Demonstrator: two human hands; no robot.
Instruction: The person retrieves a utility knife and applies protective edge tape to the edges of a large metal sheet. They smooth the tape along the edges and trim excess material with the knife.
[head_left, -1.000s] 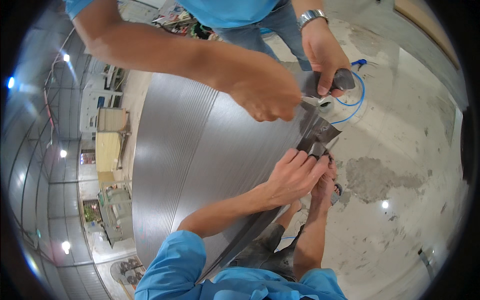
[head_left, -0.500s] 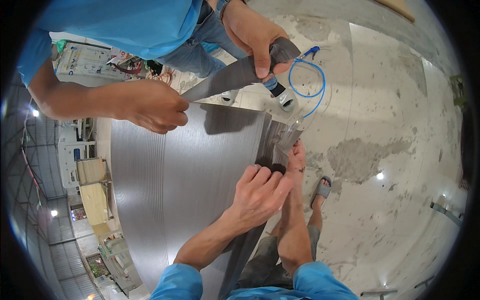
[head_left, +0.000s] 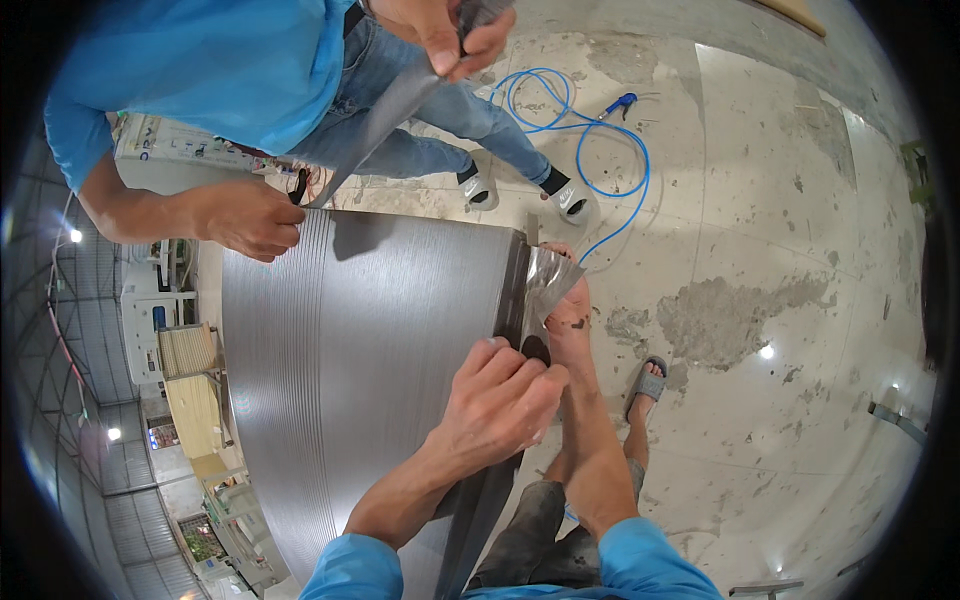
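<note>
A long grey wood-grain panel (head_left: 400, 300) with a grooved band lies in front of me. My left hand (head_left: 505, 395) is closed at its right edge, with curled fingers pinching a dark part of a shiny film strip (head_left: 545, 275). The strip hangs loose and crumpled off that edge. My right hand (head_left: 568, 318) is closed on the strip just beyond, below the edge; some of its fingers are hidden behind the film. Across the panel, a co-worker's hands (head_left: 250, 220) stretch a grey strip (head_left: 380, 122) over the far left corner.
The co-worker stands at the panel's far end, wearing light sandals (head_left: 572, 203). On the floor to the right lies a blue air hose (head_left: 645, 165) with a blow gun (head_left: 620, 104). Machines and stacked yellowish boards (head_left: 190, 390) stand at the left.
The co-worker's hands have shifted left with their grey strip, one to the panel's far left corner. My hands have moved slightly left, still at the film strip along the edge.
</note>
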